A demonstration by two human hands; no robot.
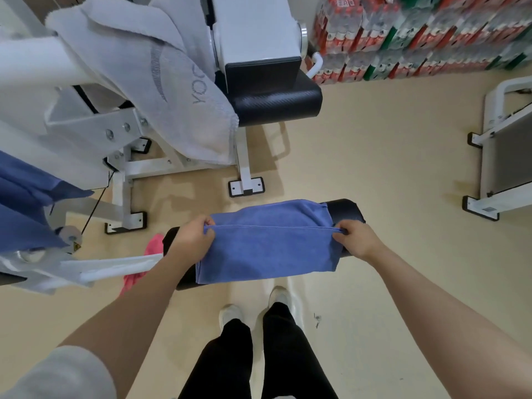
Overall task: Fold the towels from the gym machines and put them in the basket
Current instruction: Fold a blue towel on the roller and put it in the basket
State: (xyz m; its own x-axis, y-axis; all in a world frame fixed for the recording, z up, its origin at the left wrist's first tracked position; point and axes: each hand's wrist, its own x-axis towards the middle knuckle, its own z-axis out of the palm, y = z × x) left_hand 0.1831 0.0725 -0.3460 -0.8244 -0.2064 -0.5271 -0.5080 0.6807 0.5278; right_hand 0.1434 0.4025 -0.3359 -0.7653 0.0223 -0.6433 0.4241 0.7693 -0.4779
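A blue towel (pixel 267 243) lies draped over a black padded roller (pixel 349 210) in the near middle of the scene, folded with its hem running left to right across the top. The left hand (pixel 191 237) pinches the hem's left end, fingers curled round the cloth; the right hand (pixel 357 237) pinches the right end the same way. Far left, a white towel (pixel 138 70) hangs over a white gym machine (pixel 253 27). More blue cloth (pixel 26 197) hangs at the left edge, and a pink cloth (pixel 154 249) shows just left of the roller.
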